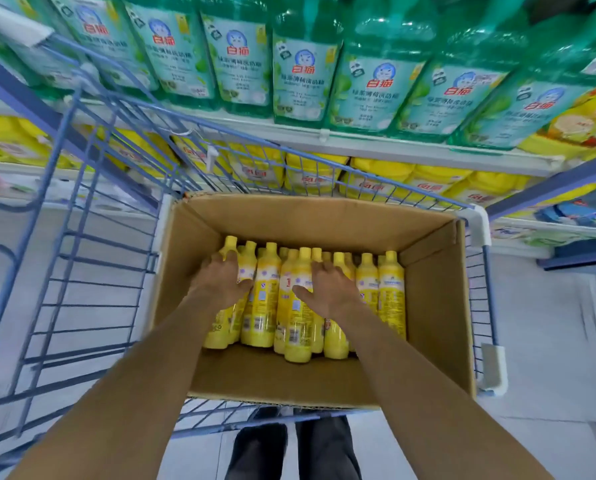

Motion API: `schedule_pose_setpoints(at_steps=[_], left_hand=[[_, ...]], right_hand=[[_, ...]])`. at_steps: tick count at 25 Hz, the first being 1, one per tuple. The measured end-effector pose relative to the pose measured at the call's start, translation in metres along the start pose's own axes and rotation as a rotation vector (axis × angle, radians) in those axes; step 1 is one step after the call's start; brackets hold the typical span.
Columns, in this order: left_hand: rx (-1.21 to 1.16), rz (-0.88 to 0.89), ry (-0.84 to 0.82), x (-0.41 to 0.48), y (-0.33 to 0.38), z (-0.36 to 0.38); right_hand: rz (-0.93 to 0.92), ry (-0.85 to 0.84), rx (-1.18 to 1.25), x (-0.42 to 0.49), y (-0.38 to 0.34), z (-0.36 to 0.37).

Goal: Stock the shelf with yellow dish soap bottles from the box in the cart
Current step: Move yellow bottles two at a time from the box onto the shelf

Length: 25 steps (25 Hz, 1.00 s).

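Observation:
An open cardboard box (435,306) sits in the blue wire cart (92,237). Several yellow dish soap bottles (390,289) lie packed in it, caps pointing toward the shelf. My left hand (222,277) reaches into the box's left side, its fingers curling round the leftmost bottle (229,249) near its neck. My right hand (331,285) lies over the middle bottles (298,306), fingers spread along them and thumb pointing left. A lower shelf (376,148) behind the cart holds a row of larger yellow bottles (376,178).
Large green dish soap bottles (303,77) fill the upper shelf. The cart's rim with white corner guards (478,223) stands between the box and the shelves. Other goods (577,213) sit on a low shelf at right. My shoes (289,445) show below the cart on the pale floor.

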State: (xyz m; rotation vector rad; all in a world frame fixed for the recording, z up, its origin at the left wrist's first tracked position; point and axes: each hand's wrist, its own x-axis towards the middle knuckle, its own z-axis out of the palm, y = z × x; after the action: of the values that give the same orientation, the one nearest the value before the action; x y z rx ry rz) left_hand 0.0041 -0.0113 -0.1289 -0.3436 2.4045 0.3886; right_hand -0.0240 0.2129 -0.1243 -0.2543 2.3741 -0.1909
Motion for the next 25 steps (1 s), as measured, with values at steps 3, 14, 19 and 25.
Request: schedule_pose_setpoints(at_steps=[3, 14, 19, 25], left_hand=[[-0.184, -0.100, 0.033, 0.030, -0.008, 0.022], [-0.592, -0.119, 0.093, 0.073, -0.035, 0.052], [-0.720, 0.029, 0.053, 0.052, -0.023, 0.033], [-0.857, 0.292, 0.044, 0.002, 0.011, -0.045]], right_hand=[[0.056, 0.021, 0.098, 0.027, -0.008, 0.026], [0.250, 0.143, 0.440, 0.079, -0.003, 0.046], [0.082, 0.085, 0.551, 0.072, -0.018, 0.030], [-0.074, 0.254, 0.583, 0.011, -0.021, -0.066]])
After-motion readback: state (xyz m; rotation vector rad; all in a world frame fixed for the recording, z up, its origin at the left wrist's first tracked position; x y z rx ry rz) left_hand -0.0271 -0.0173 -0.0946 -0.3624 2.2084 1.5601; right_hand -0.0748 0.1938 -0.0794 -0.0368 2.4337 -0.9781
